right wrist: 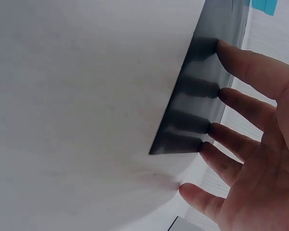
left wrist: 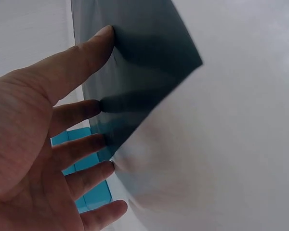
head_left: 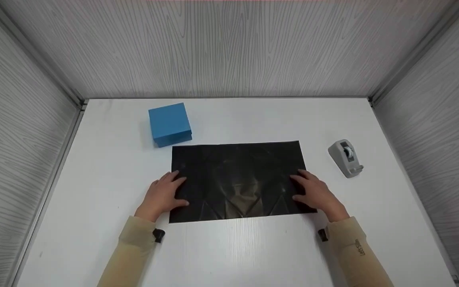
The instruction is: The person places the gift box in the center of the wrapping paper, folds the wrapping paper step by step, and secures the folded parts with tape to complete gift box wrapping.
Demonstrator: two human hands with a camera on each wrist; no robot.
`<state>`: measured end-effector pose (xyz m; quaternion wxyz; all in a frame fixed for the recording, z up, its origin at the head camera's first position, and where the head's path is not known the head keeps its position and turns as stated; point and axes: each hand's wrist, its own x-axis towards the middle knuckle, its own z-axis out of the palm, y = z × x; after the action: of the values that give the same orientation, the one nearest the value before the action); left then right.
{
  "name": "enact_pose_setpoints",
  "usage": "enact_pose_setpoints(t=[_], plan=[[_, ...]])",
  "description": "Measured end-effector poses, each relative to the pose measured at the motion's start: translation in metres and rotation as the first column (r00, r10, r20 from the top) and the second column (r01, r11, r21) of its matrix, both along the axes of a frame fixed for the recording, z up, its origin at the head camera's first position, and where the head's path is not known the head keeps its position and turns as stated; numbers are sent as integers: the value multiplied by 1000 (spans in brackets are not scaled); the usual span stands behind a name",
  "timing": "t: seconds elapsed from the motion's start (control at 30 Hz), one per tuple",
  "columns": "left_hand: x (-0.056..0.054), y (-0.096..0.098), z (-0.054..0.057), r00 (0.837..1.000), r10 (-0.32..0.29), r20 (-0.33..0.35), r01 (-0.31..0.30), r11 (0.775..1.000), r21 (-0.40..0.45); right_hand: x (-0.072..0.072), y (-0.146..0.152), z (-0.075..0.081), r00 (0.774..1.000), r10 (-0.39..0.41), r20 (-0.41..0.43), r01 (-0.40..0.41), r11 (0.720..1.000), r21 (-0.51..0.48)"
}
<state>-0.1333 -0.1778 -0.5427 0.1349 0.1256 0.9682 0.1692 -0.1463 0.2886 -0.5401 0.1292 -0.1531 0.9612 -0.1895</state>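
A creased, glossy black sheet lies flat on the white table in the head view. On its left end rests my left hand, fingers spread, with thumb and fingertips touching the surface. My right hand rests likewise on the right end, thumb nearer the front edge. Both wrist views show spread fingers: the left hand has its thumb and some fingertips on the sheet, and the right hand touches the sheet near its corner. Neither hand grips anything.
Behind the sheet's left corner stands a blue box with a lid. A grey tape dispenser is to the right, beyond my right hand. Wood-grain panels wall in the white table at the back and both sides.
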Motion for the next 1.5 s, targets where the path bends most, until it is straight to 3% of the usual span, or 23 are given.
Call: enact_pose_setpoints(t=[0.47, 0.57, 0.67, 0.93, 1.07, 1.27, 1.5], plan=[[3, -3, -1, 1000, 2, -14, -2, 999, 49, -3, 1, 2, 1000, -22, 20, 22, 999, -35], [3, -6, 0, 999, 38, -14, -37, 995, 96, -6, 0, 7, 999, -29, 30, 31, 996, -79], [0, -11, 2, 994, 111, -8, -109, 983, 151, -8, -4, 13, 999, -23, 39, 28, 990, -139], [-16, -28, 10, 946, 322, -40, -299, 912, 280, -21, -27, 26, 1000, 19, -1, -19, 962, -273], [-28, -35, 17, 916, 399, -48, -353, 855, 379, -32, -42, 28, 1000, -11, -10, 7, 946, -325], [-49, -43, 22, 882, 471, -8, -403, 764, 504, -50, -64, 27, 999, -44, 10, 44, 919, -391], [-73, -45, 27, 852, 521, 54, -459, 692, 557, -66, -83, 22, 995, -60, 86, 90, 908, -408]])
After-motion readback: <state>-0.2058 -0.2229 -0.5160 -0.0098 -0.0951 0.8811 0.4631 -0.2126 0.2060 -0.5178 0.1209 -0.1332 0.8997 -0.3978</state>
